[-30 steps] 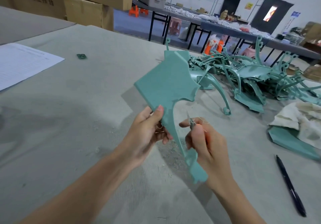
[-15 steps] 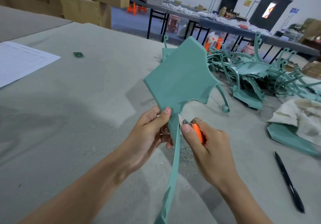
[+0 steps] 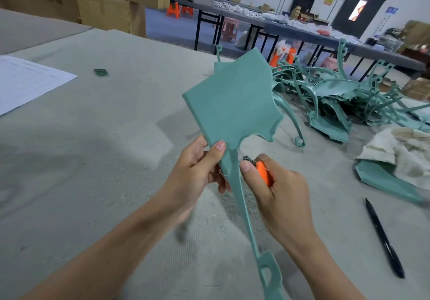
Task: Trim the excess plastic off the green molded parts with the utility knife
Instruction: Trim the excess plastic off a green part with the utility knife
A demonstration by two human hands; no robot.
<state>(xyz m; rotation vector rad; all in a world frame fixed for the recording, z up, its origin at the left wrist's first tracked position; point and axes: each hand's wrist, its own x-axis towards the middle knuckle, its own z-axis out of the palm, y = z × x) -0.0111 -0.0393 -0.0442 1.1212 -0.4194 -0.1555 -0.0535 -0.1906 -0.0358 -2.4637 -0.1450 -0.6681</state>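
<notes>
Fingers (image 3: 215, 153) of my left hand (image 3: 195, 171) pinched the green molded part (image 3: 232, 104) at its neck, above the surface (image 3: 93, 160). My right hand (image 3: 279, 190) gripped the orange utility knife (image 3: 263, 174), its tip beside the stem. Beyond lay a pile of green parts (image 3: 337, 99), a cloth (image 3: 400, 155), a black pen (image 3: 384, 239) and a paper sheet (image 3: 25, 83).

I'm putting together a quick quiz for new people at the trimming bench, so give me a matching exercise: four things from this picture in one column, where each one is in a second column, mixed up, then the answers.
Things
1. green molded part
2. utility knife
3. pen
4. sheet of paper

Places
A. lying at the far left of the table
B. gripped in the right hand
C. held up by the left hand
D. lying on the table, right of the right forearm

Pairs: 1-C, 2-B, 3-D, 4-A
</notes>
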